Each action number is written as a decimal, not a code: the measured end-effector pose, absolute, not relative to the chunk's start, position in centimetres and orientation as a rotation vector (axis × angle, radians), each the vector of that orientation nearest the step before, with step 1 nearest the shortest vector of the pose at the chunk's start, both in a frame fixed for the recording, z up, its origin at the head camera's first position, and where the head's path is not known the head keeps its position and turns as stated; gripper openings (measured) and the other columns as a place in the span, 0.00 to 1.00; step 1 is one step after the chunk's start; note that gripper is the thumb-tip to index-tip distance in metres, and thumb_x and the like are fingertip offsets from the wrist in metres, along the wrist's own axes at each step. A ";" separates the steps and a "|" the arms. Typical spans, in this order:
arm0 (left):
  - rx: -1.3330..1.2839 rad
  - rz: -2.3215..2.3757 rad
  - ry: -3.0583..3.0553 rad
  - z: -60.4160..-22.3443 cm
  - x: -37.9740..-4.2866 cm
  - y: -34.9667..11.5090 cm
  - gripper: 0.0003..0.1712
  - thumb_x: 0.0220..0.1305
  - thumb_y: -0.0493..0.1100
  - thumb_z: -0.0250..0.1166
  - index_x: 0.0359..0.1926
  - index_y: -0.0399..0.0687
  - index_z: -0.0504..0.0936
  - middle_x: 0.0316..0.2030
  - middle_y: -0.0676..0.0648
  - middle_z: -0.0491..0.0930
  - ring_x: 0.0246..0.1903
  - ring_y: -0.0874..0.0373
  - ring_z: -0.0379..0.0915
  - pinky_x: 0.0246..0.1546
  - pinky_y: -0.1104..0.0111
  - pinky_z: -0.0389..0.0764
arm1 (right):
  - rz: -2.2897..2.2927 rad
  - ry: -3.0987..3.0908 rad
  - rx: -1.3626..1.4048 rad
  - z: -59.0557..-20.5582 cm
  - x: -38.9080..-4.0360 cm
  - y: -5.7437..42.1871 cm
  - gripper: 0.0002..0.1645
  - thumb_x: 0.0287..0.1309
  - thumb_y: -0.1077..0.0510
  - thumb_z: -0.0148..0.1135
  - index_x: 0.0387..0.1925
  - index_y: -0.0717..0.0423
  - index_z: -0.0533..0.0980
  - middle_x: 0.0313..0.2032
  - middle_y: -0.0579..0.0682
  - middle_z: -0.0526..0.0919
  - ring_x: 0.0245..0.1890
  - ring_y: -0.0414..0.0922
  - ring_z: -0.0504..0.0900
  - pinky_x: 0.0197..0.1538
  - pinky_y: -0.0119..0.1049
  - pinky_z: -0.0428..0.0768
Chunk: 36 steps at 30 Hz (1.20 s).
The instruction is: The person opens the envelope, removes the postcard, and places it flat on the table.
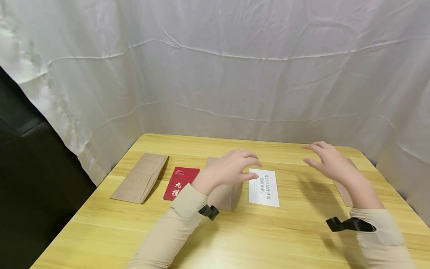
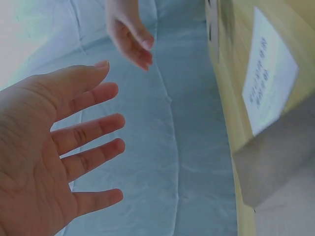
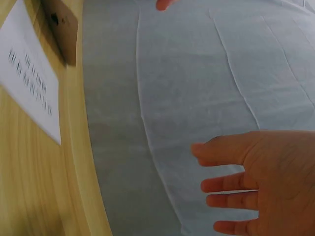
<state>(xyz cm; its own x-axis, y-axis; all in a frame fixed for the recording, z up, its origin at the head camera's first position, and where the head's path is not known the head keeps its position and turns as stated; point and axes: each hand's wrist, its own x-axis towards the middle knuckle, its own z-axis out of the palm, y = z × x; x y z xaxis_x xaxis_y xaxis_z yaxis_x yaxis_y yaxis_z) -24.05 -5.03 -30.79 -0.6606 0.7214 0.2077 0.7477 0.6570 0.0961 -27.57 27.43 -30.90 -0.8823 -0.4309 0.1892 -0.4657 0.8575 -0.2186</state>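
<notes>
Loosely spread midair: left hand (image 1: 230, 168) near white card (image 1: 264, 190), right hand (image 1: 330, 160) farther off.

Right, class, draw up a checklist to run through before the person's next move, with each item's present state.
1. Left hand empty: ok, fingers spread.
2. Right hand empty: ok, likewise.
3. White card lying on the table, printed side up: ok.
4. Red card unobstructed in the head view: not ok, the left sleeve overlaps it.
5. Contents of the left envelope, middle envelope and right envelope: cannot tell.
</notes>
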 end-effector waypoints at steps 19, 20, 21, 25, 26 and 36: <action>-1.071 -0.467 -2.613 -30.4 -25.4 2.4 0.21 0.70 0.56 0.57 0.61 0.64 0.77 0.62 0.58 0.74 0.64 0.63 0.69 0.64 0.72 0.69 | 0.394 -2.858 0.501 -34.7 -27.6 38.1 0.32 0.68 0.49 0.56 0.62 0.68 0.66 0.58 0.76 0.67 0.57 0.73 0.63 0.52 0.70 0.63; -1.055 -0.475 -2.611 -30.5 -25.3 2.9 0.20 0.70 0.56 0.57 0.61 0.65 0.77 0.62 0.59 0.74 0.64 0.64 0.69 0.64 0.73 0.69 | 0.393 -2.877 0.486 -35.0 -27.7 38.7 0.32 0.68 0.48 0.55 0.62 0.69 0.65 0.58 0.76 0.66 0.57 0.74 0.62 0.52 0.71 0.63; -1.034 -0.478 -2.612 -30.7 -25.3 3.5 0.20 0.70 0.56 0.56 0.61 0.66 0.77 0.62 0.60 0.74 0.64 0.64 0.68 0.64 0.73 0.69 | 0.393 -2.899 0.467 -35.3 -27.8 39.2 0.33 0.69 0.47 0.55 0.63 0.69 0.65 0.59 0.76 0.65 0.58 0.74 0.62 0.53 0.71 0.62; -0.955 -0.485 -2.635 -31.5 -25.4 5.7 0.20 0.72 0.57 0.54 0.61 0.69 0.76 0.63 0.62 0.73 0.65 0.66 0.67 0.65 0.73 0.68 | 0.424 -2.997 0.413 -36.5 -28.3 41.2 0.39 0.70 0.44 0.52 0.67 0.71 0.58 0.62 0.79 0.60 0.61 0.78 0.57 0.55 0.74 0.59; -0.940 -0.482 -2.636 -31.9 -25.5 6.3 0.19 0.72 0.58 0.53 0.61 0.69 0.75 0.63 0.62 0.73 0.65 0.66 0.67 0.65 0.73 0.67 | 0.430 -3.022 0.402 -36.8 -28.3 41.6 0.41 0.70 0.44 0.51 0.68 0.72 0.57 0.63 0.79 0.59 0.62 0.78 0.55 0.56 0.74 0.57; -0.778 -0.440 -2.692 -34.2 -24.8 11.3 0.23 0.71 0.61 0.51 0.65 0.75 0.70 0.67 0.63 0.68 0.69 0.66 0.61 0.68 0.70 0.64 | 0.446 -3.158 0.432 -39.0 -29.1 44.4 0.46 0.70 0.47 0.52 0.67 0.83 0.49 0.61 0.86 0.56 0.60 0.81 0.57 0.56 0.72 0.61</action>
<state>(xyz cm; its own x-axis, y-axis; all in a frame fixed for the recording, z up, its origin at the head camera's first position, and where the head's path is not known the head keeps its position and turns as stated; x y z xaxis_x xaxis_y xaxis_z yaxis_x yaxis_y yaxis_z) -24.78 11.32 -34.20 -0.8068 0.4623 0.3680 0.5554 0.8058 0.2054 -29.09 44.41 -38.98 -0.9610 -0.2737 -0.0387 -0.2523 0.9256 -0.2822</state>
